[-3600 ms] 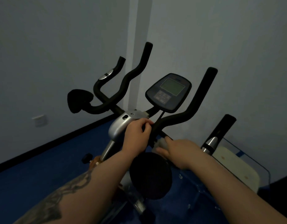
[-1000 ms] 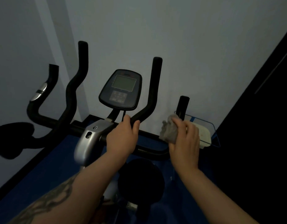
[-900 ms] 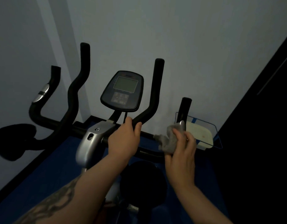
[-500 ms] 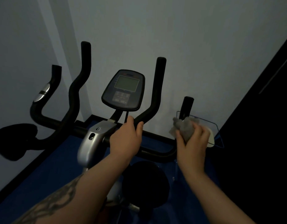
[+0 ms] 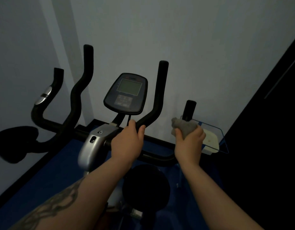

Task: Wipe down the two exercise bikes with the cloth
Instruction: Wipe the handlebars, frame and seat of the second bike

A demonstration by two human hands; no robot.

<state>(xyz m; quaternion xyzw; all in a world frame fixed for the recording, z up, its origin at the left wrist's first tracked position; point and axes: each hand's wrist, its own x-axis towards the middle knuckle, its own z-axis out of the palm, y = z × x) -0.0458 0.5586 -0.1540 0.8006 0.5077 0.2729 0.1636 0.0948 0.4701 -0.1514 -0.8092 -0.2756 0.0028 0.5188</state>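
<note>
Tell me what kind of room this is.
Probably a small home or private gym corner: an exercise bike with a display console and black handlebars stands on blue floor against plain walls. The right hand holds the cloth.

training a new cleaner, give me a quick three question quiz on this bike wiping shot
1. True or false: the left hand holds the cloth.
2. Which part does the cloth sit nearest: A) the console, B) the outer right grip, C) the seat?
3. Fill in: the left hand grips the ____ just below the console.

Key
1. False. The right hand holds the bunched grey cloth; the left hand grips the handlebar.
2. B. The cloth sits at the base of the outer right grip.
3. Handlebar.
</note>
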